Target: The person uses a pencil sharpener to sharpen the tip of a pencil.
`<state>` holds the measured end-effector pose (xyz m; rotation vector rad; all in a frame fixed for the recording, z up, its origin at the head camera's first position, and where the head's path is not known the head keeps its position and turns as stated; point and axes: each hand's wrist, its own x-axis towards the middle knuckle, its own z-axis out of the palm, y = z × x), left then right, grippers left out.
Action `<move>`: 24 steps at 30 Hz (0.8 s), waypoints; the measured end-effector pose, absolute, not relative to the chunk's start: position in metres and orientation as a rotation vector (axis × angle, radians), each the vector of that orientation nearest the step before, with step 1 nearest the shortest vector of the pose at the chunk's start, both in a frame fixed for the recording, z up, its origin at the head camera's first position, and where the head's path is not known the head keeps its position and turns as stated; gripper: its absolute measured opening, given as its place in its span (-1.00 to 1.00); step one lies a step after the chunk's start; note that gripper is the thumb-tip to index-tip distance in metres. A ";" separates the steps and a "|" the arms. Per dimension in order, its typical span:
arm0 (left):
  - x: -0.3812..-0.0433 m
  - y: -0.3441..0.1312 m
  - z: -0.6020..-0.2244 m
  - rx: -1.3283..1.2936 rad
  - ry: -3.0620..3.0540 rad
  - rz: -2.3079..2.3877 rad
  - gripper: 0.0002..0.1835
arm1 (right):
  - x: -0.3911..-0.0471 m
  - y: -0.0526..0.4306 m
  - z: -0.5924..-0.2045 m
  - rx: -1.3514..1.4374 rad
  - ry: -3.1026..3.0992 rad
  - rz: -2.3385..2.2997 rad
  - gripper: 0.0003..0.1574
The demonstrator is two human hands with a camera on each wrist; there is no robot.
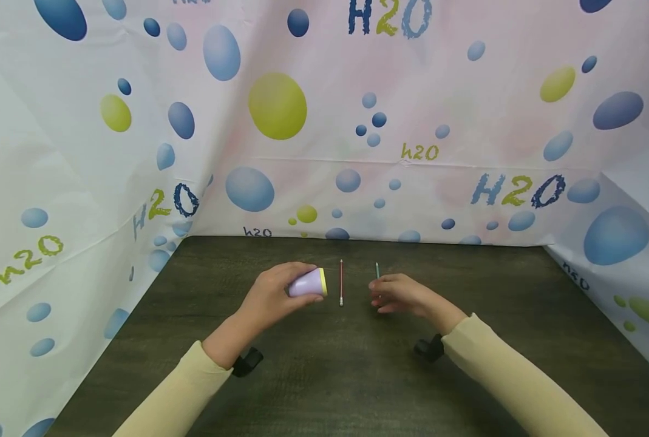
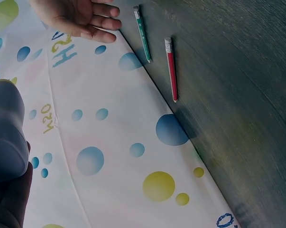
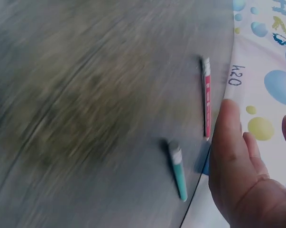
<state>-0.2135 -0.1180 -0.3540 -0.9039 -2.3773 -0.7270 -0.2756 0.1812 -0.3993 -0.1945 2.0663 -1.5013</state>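
My left hand (image 1: pixel 272 291) grips a lavender cup (image 1: pixel 306 283) with a yellow rim, thumb on the near side and fingers on the far side. The cup is tipped sideways, its rim toward the right. Just right of that rim, a red pencil (image 1: pixel 341 282) with a white eraser end lies on the table. Farther right is a green pencil (image 1: pixel 377 269), partly hidden behind my right hand (image 1: pixel 400 294) in the head view. That hand holds nothing, and its fingers look relaxed in the left wrist view. Both pencils (image 3: pixel 207 99) show whole in the right wrist view.
Dark wood-grain table (image 1: pixel 324 376) lies under both hands. A white sheet (image 1: pixel 390 133) printed with blue and green dots and "H2O" rises behind the table and along both sides. Black wrist straps (image 1: pixel 429 348) show under the pale yellow sleeves (image 1: pixel 510 370).
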 end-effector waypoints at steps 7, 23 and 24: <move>-0.215 -0.119 -0.353 -0.895 -2.372 -0.721 -0.47 | -0.281 0.167 -0.400 -0.175 2.022 -1.545 -0.30; -0.225 -0.128 -0.356 -0.877 -2.397 -0.720 -0.47 | -0.298 0.137 -0.404 -0.080 2.034 -1.492 -0.32; -0.225 -0.129 -0.356 -0.870 -2.393 -0.720 -0.47 | -0.300 0.135 -0.403 -0.080 2.036 -1.473 -0.32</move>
